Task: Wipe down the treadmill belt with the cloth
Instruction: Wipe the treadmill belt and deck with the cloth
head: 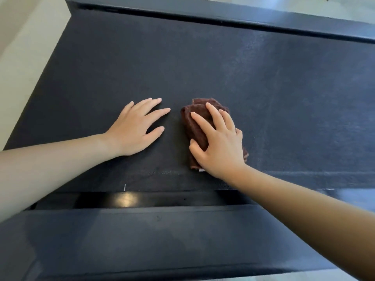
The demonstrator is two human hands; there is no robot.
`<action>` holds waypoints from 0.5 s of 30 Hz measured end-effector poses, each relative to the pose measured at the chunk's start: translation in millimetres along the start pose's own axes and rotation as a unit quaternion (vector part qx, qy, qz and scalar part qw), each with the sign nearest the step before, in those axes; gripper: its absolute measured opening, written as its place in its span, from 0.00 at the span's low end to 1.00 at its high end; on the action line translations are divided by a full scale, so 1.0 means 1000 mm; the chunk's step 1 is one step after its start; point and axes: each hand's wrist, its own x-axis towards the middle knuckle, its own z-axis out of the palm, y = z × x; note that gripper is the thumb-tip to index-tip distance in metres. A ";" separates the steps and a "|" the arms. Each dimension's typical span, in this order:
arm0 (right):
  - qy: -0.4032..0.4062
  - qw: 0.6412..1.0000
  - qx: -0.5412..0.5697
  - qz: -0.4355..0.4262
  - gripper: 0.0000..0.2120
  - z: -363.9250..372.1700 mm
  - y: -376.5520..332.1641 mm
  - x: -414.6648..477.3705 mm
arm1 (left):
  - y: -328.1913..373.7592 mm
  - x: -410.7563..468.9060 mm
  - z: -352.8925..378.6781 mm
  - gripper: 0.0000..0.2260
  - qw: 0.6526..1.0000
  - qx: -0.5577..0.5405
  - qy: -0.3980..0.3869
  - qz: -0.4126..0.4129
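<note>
The dark treadmill belt (203, 63) fills most of the head view. A folded brown cloth (195, 122) lies on it near the middle. My right hand (220, 142) presses down on the cloth, fingers spread over it and thumb against its left edge. My left hand (136, 128) lies flat on the belt just left of the cloth, fingers apart, holding nothing. Part of the cloth is hidden under my right palm.
A black side rail (162, 236) runs along the near edge of the belt, and another rail (223, 14) runs along the far edge. Pale floor (22, 47) shows at the left. Faint dusty streaks mark the belt (284, 82) at the right.
</note>
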 end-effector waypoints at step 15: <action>0.007 1.000 0.000 -0.019 0.27 -0.006 0.016 0.014 | 0.013 -0.004 0.007 0.23 1.000 0.020 0.008 -0.009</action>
